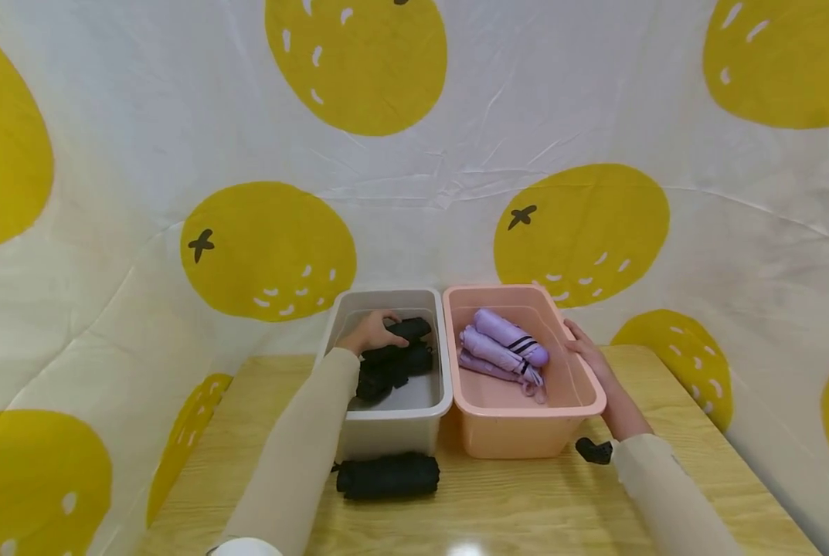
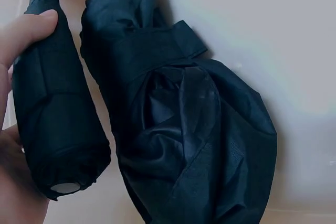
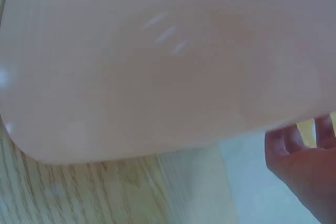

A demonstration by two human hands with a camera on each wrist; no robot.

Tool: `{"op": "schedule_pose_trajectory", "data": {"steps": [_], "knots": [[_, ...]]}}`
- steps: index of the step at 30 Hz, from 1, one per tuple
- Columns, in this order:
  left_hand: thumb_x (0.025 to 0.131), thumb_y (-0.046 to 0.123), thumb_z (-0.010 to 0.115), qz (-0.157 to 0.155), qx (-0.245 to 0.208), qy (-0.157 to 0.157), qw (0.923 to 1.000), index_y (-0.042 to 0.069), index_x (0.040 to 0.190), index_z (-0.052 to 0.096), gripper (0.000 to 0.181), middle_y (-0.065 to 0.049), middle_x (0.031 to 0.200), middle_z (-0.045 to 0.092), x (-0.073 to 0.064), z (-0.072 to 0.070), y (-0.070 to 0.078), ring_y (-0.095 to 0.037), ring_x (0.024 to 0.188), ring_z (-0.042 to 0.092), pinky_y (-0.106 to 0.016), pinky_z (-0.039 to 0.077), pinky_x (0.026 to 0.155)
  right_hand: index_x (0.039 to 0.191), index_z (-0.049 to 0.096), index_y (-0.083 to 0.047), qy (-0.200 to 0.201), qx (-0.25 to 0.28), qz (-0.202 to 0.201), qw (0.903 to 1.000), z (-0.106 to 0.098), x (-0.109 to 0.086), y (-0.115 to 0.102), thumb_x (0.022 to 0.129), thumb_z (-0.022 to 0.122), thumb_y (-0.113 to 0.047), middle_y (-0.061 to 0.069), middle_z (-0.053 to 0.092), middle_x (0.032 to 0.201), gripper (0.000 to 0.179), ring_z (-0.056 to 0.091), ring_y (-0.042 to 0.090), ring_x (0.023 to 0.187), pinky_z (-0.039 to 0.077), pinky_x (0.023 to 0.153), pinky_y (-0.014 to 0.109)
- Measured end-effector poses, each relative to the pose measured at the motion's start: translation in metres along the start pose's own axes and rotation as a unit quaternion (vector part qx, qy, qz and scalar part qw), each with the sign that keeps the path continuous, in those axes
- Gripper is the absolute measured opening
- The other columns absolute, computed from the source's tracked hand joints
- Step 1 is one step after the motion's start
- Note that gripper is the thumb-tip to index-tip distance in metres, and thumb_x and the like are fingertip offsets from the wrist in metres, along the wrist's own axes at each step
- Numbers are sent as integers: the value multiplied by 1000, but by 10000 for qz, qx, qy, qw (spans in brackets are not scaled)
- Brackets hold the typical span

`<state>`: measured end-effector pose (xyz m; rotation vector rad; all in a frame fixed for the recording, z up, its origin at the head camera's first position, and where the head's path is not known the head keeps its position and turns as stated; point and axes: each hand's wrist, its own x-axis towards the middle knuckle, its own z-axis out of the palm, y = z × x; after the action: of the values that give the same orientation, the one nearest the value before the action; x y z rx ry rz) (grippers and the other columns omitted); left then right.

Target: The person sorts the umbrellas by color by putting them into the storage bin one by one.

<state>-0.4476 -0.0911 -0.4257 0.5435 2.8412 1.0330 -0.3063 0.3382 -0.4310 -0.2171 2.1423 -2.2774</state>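
Inside the grey bin (image 1: 395, 415), my left hand (image 1: 375, 332) grips a folded black umbrella (image 2: 60, 93), thumb across its top. Beside it lies another black umbrella (image 2: 178, 129), strapped near one end, its loose fabric bulging out. My right hand (image 1: 589, 355) holds the right rim of the pink bin (image 1: 525, 425); its fingers are partly hidden by the wall in the right wrist view. Folded lilac umbrellas (image 1: 501, 347) lie together in the pink bin. A rolled black umbrella (image 1: 388, 476) rests on the table in front of the grey bin.
Both bins stand side by side on a wooden table (image 1: 511, 502). A white cloth (image 1: 456, 177) printed with yellow fruit hangs behind and around the table. A small black object (image 1: 593, 451) sits by my right wrist.
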Motion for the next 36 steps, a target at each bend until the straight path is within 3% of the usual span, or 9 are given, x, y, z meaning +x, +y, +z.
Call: {"op": "schedule_pose_trajectory", "data": {"steps": [5,9,11,17,22,25,27,31,36], "knots": [[71,31,86,-27,-11,-112,9999,8,115,65,54,-13,121,60,2,2,-5,-31,113,52,-43,40,99,155,1,-8,-37,-40,84,10000,1,-1,-3,104,29,-13,23,3,157,59,39,13,123,37,96,18],[71,35,85,-72,174,-371,9991,11,116,65,55,-10,121,61,2,7,-11,-28,112,52,-41,40,98,155,-2,-9,-81,-84,201,9997,0,-5,-7,104,28,-14,24,3,157,59,44,9,117,40,95,20],[70,34,86,-30,14,-423,9991,10,115,65,55,-10,120,61,3,7,-11,-29,113,52,-42,41,97,155,-3,-8,-100,-81,175,9998,0,-5,-10,104,27,-13,25,2,156,59,45,7,115,40,94,20],[76,31,83,236,-368,-94,9990,6,114,66,49,-11,119,62,12,3,-12,-29,111,55,-41,45,93,155,-4,-9,-137,96,20,9999,0,4,-13,104,27,-13,22,3,157,59,41,9,120,37,97,21],[80,29,80,71,-927,-163,9955,4,119,65,48,-14,123,60,8,3,1,-32,112,56,-43,46,92,154,2,-5,-190,529,-91,9984,-4,4,-6,104,25,-5,7,35,142,56,50,5,111,42,93,22],[84,27,77,-67,-1320,-249,9909,4,123,63,47,-16,125,59,5,4,6,-31,112,56,-41,46,93,153,5,-5,-182,744,-103,9970,-4,1,1,103,24,-3,-3,42,131,53,53,6,108,43,93,23],[86,25,74,-66,-1619,-265,9864,5,125,62,45,-15,125,59,5,4,7,-30,112,56,-40,46,94,154,2,-7,-210,727,-9,9971,-2,-1,4,104,23,-4,3,36,141,55,51,6,111,41,96,24],[92,20,68,216,-1947,-285,9802,3,127,59,40,-16,127,58,3,-7,18,-31,117,54,-41,46,94,156,-4,-13,-152,469,219,9985,3,-1,4,105,23,-11,17,7,157,58,43,9,119,35,101,25],[97,18,61,622,-1867,-503,9791,2,133,53,40,-19,130,55,-4,-32,50,-35,118,52,-47,44,95,156,-4,-15,0,385,310,9988,3,1,-6,105,21,-13,17,-3,159,57,28,22,132,29,107,26]]}}
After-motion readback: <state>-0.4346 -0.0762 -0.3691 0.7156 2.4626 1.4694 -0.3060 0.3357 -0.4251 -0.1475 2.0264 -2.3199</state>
